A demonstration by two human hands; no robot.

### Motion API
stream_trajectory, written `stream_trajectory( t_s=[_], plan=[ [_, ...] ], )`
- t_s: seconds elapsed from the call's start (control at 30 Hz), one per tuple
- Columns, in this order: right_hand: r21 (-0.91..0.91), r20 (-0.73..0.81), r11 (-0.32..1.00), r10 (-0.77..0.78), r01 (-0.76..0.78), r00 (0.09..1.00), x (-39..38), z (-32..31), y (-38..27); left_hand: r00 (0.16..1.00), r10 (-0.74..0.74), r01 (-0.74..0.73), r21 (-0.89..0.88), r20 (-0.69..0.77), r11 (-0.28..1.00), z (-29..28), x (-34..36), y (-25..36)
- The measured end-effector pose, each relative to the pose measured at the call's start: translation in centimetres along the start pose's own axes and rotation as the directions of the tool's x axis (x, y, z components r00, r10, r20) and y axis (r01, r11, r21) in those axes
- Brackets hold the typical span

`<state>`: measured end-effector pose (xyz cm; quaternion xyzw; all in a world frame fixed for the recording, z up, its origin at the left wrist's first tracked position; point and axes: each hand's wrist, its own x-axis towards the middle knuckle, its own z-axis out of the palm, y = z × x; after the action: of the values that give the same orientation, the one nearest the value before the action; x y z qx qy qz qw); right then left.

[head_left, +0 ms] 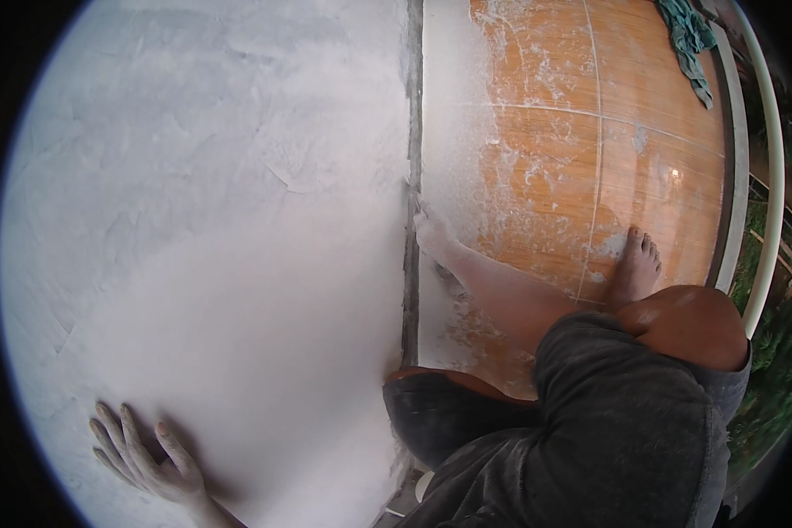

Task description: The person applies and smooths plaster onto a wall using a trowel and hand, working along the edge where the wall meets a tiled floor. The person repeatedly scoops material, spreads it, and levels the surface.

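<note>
My left hand (pixel 145 458) is at the lower left with its fingers spread against the white wall (pixel 194 176). White dust covers its fingers, and it holds nothing that I can see. From a dark grey sleeve, my right arm reaches forward, whitened with powder. My right hand (pixel 433 231) is low at the dark grey strip (pixel 412 290) along the wall's foot. Its fingers blend into the pale dust, so their grip, and anything in it, cannot be made out.
White powder (pixel 453 132) lies thickly beside the strip and thins out over the orange tiled floor (pixel 554 150). My bare foot (pixel 638 264) stands on the tiles. A green cloth (pixel 686 44) lies at the far right, near a ledge and a pale curved rail (pixel 773 176). Plants show beyond.
</note>
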<state>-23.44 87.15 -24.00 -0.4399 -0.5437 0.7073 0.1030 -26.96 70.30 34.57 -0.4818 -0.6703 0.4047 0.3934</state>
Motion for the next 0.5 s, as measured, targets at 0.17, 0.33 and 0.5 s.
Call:
stream_trajectory(
  t_s=[0.17, 0.33, 0.5],
  plan=[
    [0.139, 0.017, 0.978, 0.154, -0.155, 0.988, 1.4, 0.7, -2.1, 1.000, 0.006, -0.005, -0.009, 0.012, 1.000, -0.3, 0.1, 0.0],
    [-0.039, -0.074, 0.998, 0.041, -0.044, 0.996, 2.1, 2.2, -1.8, 1.000, -0.005, 0.005, -0.010, -0.008, 1.000, -0.1, 0.0, 0.3],
    [-0.059, 0.103, 0.996, 0.069, -0.064, 0.992, 3.2, 3.1, 0.3, 1.000, -0.012, 0.012, 0.006, 0.002, 1.000, -0.1, -0.3, 0.4]
  ],
)
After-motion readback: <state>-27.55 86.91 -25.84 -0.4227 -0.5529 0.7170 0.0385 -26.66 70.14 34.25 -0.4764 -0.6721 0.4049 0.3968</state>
